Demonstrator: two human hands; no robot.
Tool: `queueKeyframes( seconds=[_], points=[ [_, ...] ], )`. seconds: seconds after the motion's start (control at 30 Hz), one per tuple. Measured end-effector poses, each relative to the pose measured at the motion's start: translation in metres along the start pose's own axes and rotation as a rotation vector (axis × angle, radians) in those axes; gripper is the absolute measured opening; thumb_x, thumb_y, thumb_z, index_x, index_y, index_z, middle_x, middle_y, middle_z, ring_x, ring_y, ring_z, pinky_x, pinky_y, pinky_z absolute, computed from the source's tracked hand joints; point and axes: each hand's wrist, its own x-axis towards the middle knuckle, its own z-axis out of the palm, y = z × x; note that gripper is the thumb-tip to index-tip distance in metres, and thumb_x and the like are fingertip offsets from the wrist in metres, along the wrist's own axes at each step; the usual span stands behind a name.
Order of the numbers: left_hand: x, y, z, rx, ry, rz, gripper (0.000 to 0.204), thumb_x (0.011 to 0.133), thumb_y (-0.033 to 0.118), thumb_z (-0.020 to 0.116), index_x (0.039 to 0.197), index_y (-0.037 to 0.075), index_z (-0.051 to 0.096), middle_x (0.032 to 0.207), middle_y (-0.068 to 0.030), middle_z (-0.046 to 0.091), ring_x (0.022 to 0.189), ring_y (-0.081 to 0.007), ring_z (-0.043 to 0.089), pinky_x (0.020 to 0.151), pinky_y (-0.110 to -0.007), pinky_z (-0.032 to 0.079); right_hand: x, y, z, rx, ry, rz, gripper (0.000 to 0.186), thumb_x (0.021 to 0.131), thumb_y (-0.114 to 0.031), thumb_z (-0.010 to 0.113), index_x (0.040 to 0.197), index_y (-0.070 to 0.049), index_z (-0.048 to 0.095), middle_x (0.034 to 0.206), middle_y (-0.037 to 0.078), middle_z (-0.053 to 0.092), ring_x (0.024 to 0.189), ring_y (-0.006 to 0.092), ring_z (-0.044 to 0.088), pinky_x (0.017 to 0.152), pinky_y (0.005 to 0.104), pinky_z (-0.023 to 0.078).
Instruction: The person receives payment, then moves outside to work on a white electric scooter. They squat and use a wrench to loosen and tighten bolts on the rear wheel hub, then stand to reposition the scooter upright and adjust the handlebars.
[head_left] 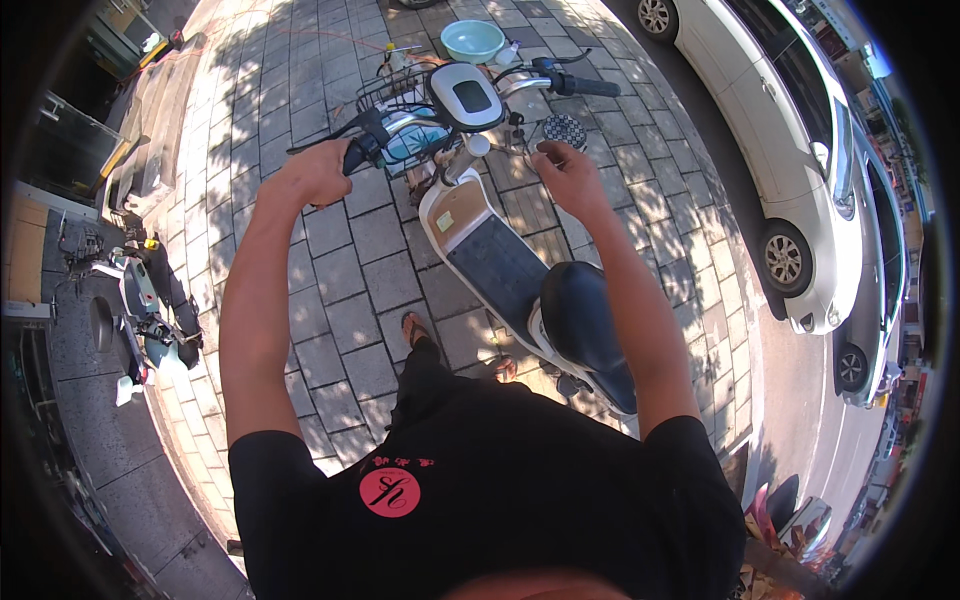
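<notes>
An electric scooter stands in front of me, with a rounded white display housing [468, 97], a dark footboard [497, 258] and a black seat [582, 312]. My left hand [318, 175] is closed round its left handlebar grip [360, 152]. To the right of the steering column, my right hand [572, 180] hovers with its fingers curled together; whatever they hold is too small to make out. Just beyond those fingers is a round black-and-white checked thing [564, 130]. The right handlebar grip [590, 87] is free of my hand.
A wire front basket [392, 90] holds a light-blue item. Past it sits a pale green basin [473, 41] on the paving, beside a small white bottle [508, 53]. White cars [810, 220] line the right. Another scooter [140, 300] stands at the left.
</notes>
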Motion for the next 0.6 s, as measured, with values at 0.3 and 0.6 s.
queueKeyframes(
  seconds=[0.3, 0.6],
  points=[
    [0.030, -0.007, -0.016, 0.062, -0.041, 0.230, 0.020, 0.077, 0.012, 0.061, 0.095, 0.002, 0.058, 0.071, -0.0184, 0.067, 0.068, -0.0378, 0.070, 0.064, -0.045, 0.054, 0.069, 0.024, -0.004, 0.238, -0.103, 0.356, 0.050, 0.104, -0.046, 0.061, 0.131, -0.006, 0.069, 0.113, 0.008, 0.074, 0.096, 0.0205, 0.068, 0.086, 0.0377, 0.054],
    [0.034, -0.008, -0.006, 0.052, 0.019, 0.280, 0.026, 0.083, 0.021, 0.068, 0.103, 0.004, 0.069, 0.096, -0.0186, 0.075, 0.095, -0.0398, 0.072, 0.079, -0.048, 0.056, 0.065, 0.013, -0.008, -0.089, -0.096, 0.044, 0.034, 0.097, -0.024, 0.074, 0.127, -0.007, 0.074, 0.111, 0.011, 0.076, 0.098, 0.0226, 0.073, 0.082, 0.0398, 0.057]
  ],
)
